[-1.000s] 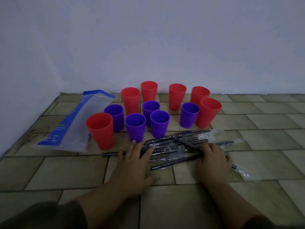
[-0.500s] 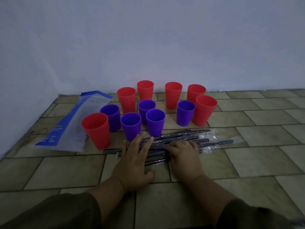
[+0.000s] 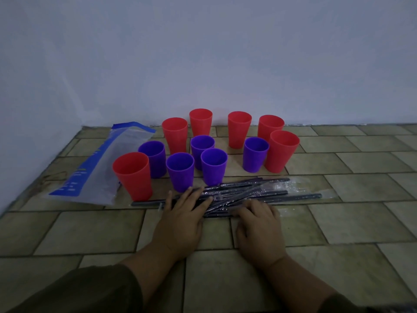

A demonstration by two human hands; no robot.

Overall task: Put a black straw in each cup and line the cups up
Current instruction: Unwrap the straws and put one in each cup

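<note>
Floor [image 3: 338, 222]: six red cups [image 3: 133, 177], five purple [image 3: 180, 175]; left hand [image 3: 180, 222], right hand [image 3: 259, 227] flat on straws [image 3: 255, 188].

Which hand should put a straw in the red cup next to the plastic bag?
Probably the left hand: it rests on the straws just beside that red cup; the right hand lies farther off.

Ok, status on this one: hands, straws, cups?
Left hand flat on black straws; right hand curled onto them, grip unclear. Eleven cups clustered, no straws inside, not lined up. Plastic bag beside leftmost cup.
</note>
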